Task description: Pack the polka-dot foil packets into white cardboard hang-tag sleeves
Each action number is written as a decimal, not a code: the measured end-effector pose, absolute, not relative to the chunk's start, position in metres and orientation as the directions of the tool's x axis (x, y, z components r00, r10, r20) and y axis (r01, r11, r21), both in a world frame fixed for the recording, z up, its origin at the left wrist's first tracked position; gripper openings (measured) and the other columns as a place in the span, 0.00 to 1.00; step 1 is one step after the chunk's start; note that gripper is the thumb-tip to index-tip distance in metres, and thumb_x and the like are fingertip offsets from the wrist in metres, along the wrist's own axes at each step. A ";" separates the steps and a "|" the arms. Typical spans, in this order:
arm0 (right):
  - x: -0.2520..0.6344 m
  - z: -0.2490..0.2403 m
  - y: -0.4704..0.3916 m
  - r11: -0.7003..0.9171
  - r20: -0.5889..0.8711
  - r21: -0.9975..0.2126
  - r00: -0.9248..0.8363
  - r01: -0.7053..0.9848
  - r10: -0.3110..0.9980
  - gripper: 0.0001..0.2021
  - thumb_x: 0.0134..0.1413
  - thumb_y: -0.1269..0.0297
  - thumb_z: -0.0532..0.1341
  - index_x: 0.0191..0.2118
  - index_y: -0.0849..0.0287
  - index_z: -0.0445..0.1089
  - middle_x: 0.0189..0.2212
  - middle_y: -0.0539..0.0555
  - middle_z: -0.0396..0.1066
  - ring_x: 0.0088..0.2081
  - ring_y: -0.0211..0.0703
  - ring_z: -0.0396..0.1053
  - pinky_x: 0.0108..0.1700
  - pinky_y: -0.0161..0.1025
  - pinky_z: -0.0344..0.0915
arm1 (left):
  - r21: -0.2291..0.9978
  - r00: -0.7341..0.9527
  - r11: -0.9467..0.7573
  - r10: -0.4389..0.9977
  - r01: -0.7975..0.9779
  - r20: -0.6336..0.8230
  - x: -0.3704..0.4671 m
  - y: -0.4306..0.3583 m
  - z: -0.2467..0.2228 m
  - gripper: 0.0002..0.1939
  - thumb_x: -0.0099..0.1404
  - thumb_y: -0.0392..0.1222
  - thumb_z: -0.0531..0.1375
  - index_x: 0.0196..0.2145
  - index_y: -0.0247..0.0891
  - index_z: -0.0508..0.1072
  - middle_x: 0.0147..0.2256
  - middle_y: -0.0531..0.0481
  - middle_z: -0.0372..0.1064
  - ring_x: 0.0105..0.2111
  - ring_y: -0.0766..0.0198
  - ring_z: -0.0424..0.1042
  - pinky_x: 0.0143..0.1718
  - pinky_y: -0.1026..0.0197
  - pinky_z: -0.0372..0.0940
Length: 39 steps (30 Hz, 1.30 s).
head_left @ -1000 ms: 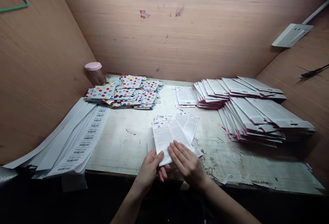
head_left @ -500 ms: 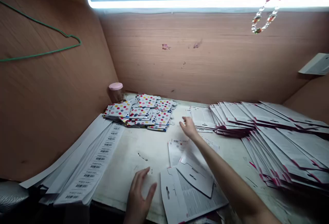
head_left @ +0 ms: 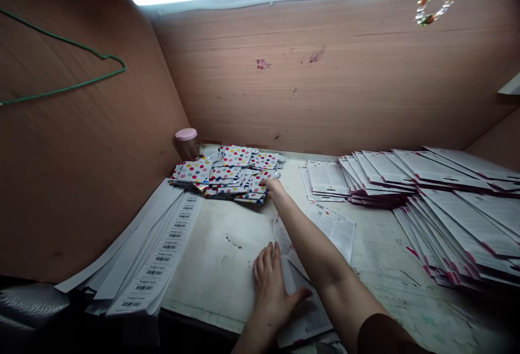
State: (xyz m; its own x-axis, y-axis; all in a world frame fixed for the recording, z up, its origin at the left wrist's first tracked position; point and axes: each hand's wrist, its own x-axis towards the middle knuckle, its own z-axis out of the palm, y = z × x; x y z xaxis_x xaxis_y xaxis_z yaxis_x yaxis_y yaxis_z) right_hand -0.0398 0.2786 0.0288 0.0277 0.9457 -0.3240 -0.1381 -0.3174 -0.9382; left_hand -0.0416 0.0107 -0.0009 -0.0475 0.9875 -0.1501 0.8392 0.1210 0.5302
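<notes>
At the back of the table lies a heap of polka-dot packets (head_left: 227, 172), white with coloured dots. My right hand (head_left: 274, 186) reaches across to its right front edge, with the fingers closed on the edge of one packet. Below it, my left hand (head_left: 271, 283) lies on a white printed envelope (head_left: 311, 310) with its fingers stretched and the thumb spread. That hand and my right forearm cover much of the envelope. Printed sheets (head_left: 335, 227) lie just behind, partly under the forearm.
Stacks of white envelopes with pink edges (head_left: 455, 218) fill the right side, with printed cards (head_left: 325, 178) beside them. Barcode label strips (head_left: 162, 259) run along the left edge. A jar with a pink lid (head_left: 186, 135) stands in the back left corner.
My right hand has moved left to the polka-dot packets. My left hand has moved right and up from the bare table onto the white envelope. The view has tilted slightly.
</notes>
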 end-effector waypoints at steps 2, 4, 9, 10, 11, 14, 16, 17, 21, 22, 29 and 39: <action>-0.020 0.035 0.265 -0.370 -0.387 -0.909 0.062 -0.190 0.920 0.16 0.62 0.59 0.59 0.52 0.60 0.65 0.49 0.57 0.68 0.45 0.45 0.70 0.45 0.47 0.71 | 0.492 -0.039 0.128 0.982 0.861 -0.187 -0.037 0.015 0.006 0.62 0.41 0.57 0.69 0.67 0.30 0.48 0.66 0.32 0.45 0.64 0.36 0.44 0.63 0.40 0.39; 0.019 0.043 0.241 -0.375 -0.412 -0.893 0.119 -0.247 0.903 0.14 0.62 0.61 0.60 0.50 0.62 0.66 0.45 0.56 0.70 0.41 0.43 0.72 0.41 0.44 0.72 | 0.456 -0.074 0.143 0.983 0.878 -0.166 -0.036 0.016 0.008 0.62 0.39 0.58 0.70 0.66 0.32 0.51 0.63 0.31 0.52 0.61 0.36 0.49 0.61 0.41 0.44; 0.165 0.052 0.134 -0.206 -0.340 -0.913 0.379 -0.351 0.861 0.15 0.43 0.72 0.68 0.40 0.61 0.69 0.31 0.50 0.74 0.30 0.40 0.73 0.33 0.37 0.72 | 0.359 -0.225 0.235 0.972 0.903 -0.070 -0.041 0.007 0.008 0.46 0.51 0.58 0.66 0.61 0.30 0.60 0.49 0.34 0.63 0.50 0.43 0.63 0.50 0.49 0.58; 0.191 0.048 0.108 -0.171 -0.329 -0.919 0.452 -0.355 0.829 0.17 0.40 0.71 0.68 0.40 0.60 0.69 0.30 0.49 0.73 0.30 0.41 0.73 0.33 0.37 0.73 | 0.345 -0.242 0.250 0.968 0.904 -0.067 -0.042 0.006 0.009 0.42 0.54 0.56 0.65 0.60 0.30 0.60 0.48 0.35 0.64 0.49 0.44 0.64 0.49 0.50 0.59; 0.214 0.043 0.084 -0.136 -0.321 -0.925 0.539 -0.355 0.779 0.18 0.37 0.69 0.69 0.39 0.60 0.68 0.29 0.49 0.73 0.30 0.42 0.73 0.33 0.39 0.73 | 0.343 -0.250 0.260 0.965 0.903 -0.074 -0.043 0.004 0.011 0.39 0.56 0.54 0.64 0.59 0.30 0.61 0.47 0.36 0.64 0.48 0.46 0.65 0.47 0.52 0.61; 0.261 0.021 0.026 -0.085 -0.282 -0.949 0.695 -0.305 0.661 0.24 0.28 0.61 0.72 0.37 0.60 0.68 0.31 0.51 0.73 0.33 0.48 0.74 0.38 0.45 0.73 | 0.377 -0.233 0.279 0.959 0.883 -0.163 -0.052 0.000 0.022 0.23 0.62 0.50 0.59 0.50 0.34 0.66 0.47 0.39 0.66 0.44 0.50 0.70 0.40 0.55 0.63; 0.279 0.009 -0.002 -0.131 -0.229 -0.973 0.691 -0.192 0.686 0.31 0.27 0.55 0.73 0.42 0.60 0.67 0.36 0.54 0.73 0.39 0.51 0.73 0.43 0.47 0.72 | 0.395 -0.217 0.308 0.942 0.866 -0.257 -0.067 -0.005 0.030 0.12 0.64 0.49 0.55 0.40 0.38 0.67 0.41 0.43 0.70 0.40 0.50 0.72 0.35 0.55 0.63; 0.285 0.006 -0.014 -0.181 -0.191 -0.979 0.705 -0.090 0.683 0.36 0.26 0.53 0.73 0.46 0.61 0.65 0.40 0.57 0.72 0.42 0.53 0.72 0.46 0.49 0.70 | 0.416 -0.213 0.328 0.930 0.848 -0.299 -0.077 -0.010 0.034 0.10 0.65 0.49 0.55 0.37 0.40 0.67 0.37 0.45 0.72 0.38 0.49 0.73 0.35 0.54 0.64; 0.283 0.015 -0.056 -0.427 0.129 -0.780 0.786 0.457 0.605 0.40 0.31 0.41 0.68 0.49 0.63 0.66 0.50 0.68 0.64 0.50 0.68 0.64 0.51 0.62 0.62 | 0.794 -0.150 0.405 0.913 0.453 -0.380 -0.118 -0.039 0.049 0.14 0.61 0.54 0.59 0.34 0.42 0.63 0.30 0.50 0.75 0.32 0.52 0.76 0.33 0.55 0.68; 0.271 0.020 -0.064 -0.398 0.145 -0.761 0.733 0.512 0.664 0.36 0.35 0.39 0.66 0.46 0.62 0.68 0.48 0.68 0.64 0.49 0.67 0.65 0.50 0.62 0.63 | 0.869 -0.148 0.420 0.907 0.260 -0.394 -0.122 -0.047 0.052 0.18 0.58 0.55 0.62 0.37 0.42 0.63 0.32 0.51 0.76 0.31 0.52 0.77 0.32 0.55 0.70; 0.124 0.055 -0.087 -0.163 -0.161 -0.985 -0.033 -0.063 0.986 0.16 0.54 0.49 0.63 0.40 0.56 0.69 0.31 0.53 0.69 0.27 0.41 0.67 0.28 0.38 0.65 | 0.954 -0.302 0.134 0.929 -0.270 -0.216 -0.051 -0.084 0.051 0.32 0.48 0.43 0.72 0.49 0.42 0.64 0.41 0.49 0.77 0.42 0.56 0.77 0.45 0.56 0.71; 0.077 0.049 -0.087 -0.423 -0.364 -0.541 -0.250 -0.727 0.897 0.17 0.43 0.62 0.73 0.36 0.61 0.68 0.33 0.51 0.70 0.35 0.37 0.68 0.41 0.35 0.64 | 0.958 -0.490 0.192 0.869 0.213 -0.066 -0.043 -0.118 -0.006 0.09 0.50 0.48 0.69 0.28 0.42 0.78 0.34 0.45 0.79 0.50 0.39 0.71 0.60 0.41 0.57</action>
